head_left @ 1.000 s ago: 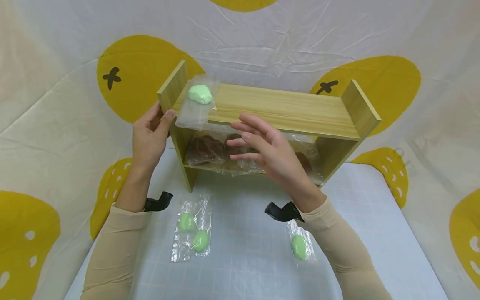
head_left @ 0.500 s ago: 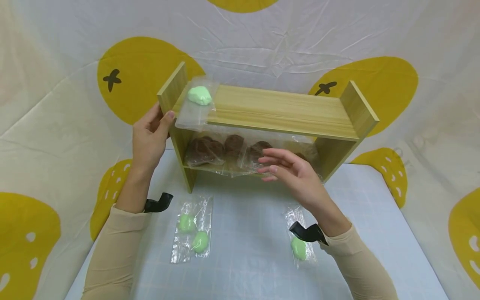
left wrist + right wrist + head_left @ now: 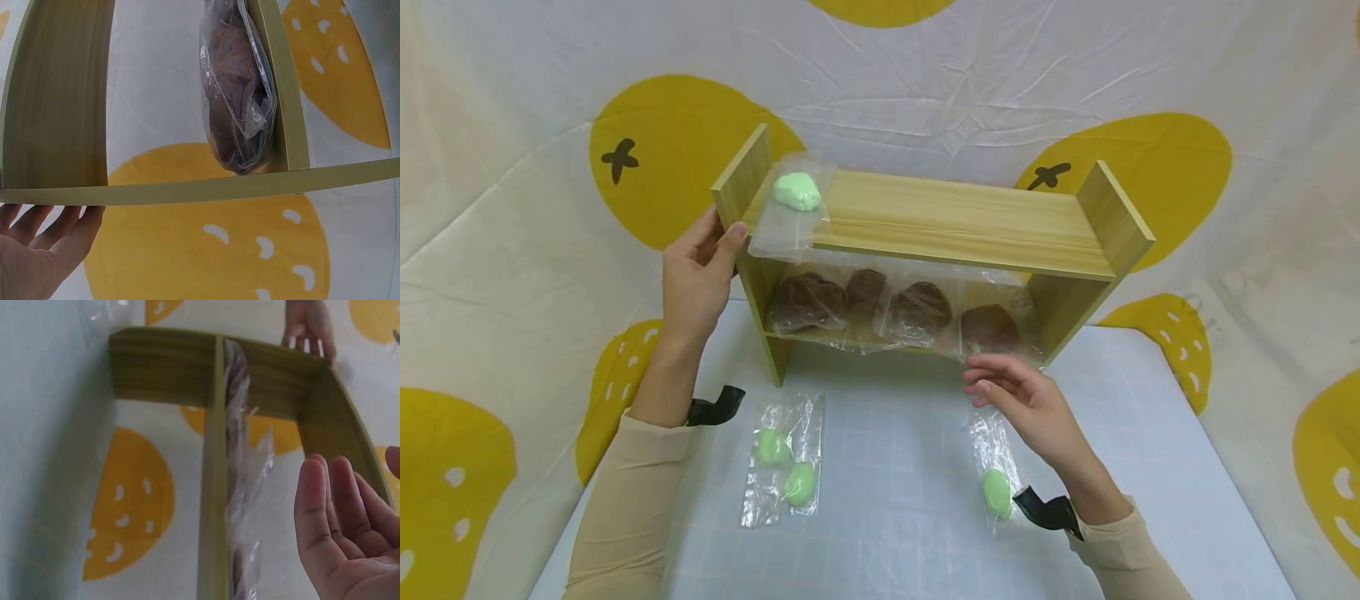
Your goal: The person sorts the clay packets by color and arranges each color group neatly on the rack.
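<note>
My left hand (image 3: 696,279) holds the left side panel of a two-tier wooden shelf (image 3: 962,221), thumb at the front edge and fingers against the outer face. In the left wrist view, the fingers (image 3: 78,228) touch the panel's outside. My right hand (image 3: 1030,408) hovers in front of the shelf's lower right with relaxed fingers and nothing in them. Beneath it, a clear bag with a green lump (image 3: 997,493) lies on the table. On the shelf's top left lies another bagged pale green lump (image 3: 797,192). Several bagged brown lumps (image 3: 922,308) line the lower tier.
Two green lumps in clear bags (image 3: 800,483) lie on the pale blue checked table (image 3: 880,500), left of centre. Behind the shelf hangs a white cloth (image 3: 895,92) with yellow shapes. Each wrist carries a black band mount (image 3: 718,407).
My right hand has moved from the shelf's top front edge down and to the right, uncovering the brown lumps. The left hand stays at the side panel.
</note>
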{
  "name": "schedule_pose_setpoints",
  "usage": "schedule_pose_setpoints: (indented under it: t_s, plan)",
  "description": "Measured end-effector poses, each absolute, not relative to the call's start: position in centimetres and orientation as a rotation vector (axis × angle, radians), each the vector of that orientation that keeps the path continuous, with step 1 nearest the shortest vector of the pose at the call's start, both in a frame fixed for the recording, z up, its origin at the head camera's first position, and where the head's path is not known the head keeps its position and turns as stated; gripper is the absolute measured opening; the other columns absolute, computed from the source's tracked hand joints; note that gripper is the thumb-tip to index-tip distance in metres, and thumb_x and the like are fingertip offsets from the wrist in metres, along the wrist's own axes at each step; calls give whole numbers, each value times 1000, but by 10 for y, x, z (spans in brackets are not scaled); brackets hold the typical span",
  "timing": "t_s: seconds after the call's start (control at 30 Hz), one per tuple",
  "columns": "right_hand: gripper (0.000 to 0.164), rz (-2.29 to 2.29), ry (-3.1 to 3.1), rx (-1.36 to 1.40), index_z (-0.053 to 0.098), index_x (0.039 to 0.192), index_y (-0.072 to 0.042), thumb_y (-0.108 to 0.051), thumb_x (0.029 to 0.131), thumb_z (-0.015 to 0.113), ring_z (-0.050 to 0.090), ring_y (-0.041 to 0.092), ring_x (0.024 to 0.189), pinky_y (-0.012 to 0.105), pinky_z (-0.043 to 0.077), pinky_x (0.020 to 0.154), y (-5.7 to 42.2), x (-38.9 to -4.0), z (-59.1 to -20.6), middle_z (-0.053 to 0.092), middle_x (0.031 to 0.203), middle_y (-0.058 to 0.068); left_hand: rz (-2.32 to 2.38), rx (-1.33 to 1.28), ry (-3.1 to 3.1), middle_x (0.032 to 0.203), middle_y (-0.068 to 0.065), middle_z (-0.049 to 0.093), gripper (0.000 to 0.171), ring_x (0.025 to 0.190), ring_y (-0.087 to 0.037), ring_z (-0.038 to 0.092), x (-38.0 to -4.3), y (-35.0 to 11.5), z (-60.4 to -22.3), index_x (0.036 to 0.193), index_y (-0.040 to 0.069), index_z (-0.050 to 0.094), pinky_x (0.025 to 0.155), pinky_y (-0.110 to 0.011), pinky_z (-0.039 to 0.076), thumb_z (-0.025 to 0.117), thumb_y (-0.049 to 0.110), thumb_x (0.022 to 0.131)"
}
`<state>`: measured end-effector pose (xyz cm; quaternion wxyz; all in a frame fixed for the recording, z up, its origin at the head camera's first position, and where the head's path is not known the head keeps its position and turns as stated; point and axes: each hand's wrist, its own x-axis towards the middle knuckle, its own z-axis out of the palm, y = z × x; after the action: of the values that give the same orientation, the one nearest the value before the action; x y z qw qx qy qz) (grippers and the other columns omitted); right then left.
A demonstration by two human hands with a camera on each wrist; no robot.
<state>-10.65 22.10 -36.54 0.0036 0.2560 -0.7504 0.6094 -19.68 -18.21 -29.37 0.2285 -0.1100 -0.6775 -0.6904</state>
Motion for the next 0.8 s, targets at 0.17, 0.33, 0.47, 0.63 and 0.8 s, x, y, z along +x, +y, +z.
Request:
schedule_pose_setpoints:
  t_s: [0.17,0.33,0.47,0.63,0.8]
  plan:
    - [29,1817,-2494,643,60,130,-2,-5,101,58,67,28,100,40,59,82,235,-98,-387,67,115,12,-1891,-301,-1868,139,-8,59,46,122,-25,58,-198,-183,-294,141,25,59,92,-35,53,69,19,96]
    - [27,1801,-2543,531,60,129,-1,-8,102,58,68,27,99,36,59,82,247,-93,-408,68,115,12,-1902,-308,-1864,138,-8,59,46,122,-25,58,-198,-183,-294,140,25,60,93,-35,53,69,18,96]
    - [27,1800,-2553,483,60,128,1,-7,102,58,67,30,98,34,59,82,256,-91,-424,68,114,14,-1894,-315,-1861,138,-8,60,45,121,-25,58,-198,-184,-295,140,25,60,92,-34,53,69,18,96]
    - [31,1737,-2644,332,58,131,0,-11,101,61,67,29,101,29,58,83,265,-89,-441,66,117,17,-1909,-332,-1845,137,-9,60,45,121,-26,59,-198,-185,-294,140,24,61,92,-33,53,69,18,96]
    - [41,1472,-2836,149,57,134,-4,-19,97,69,64,33,107,30,58,81,277,-90,-460,61,127,20,-1908,-333,-1851,137,-9,60,46,120,-25,59,-198,-184,-294,140,24,61,92,-33,54,69,17,96]
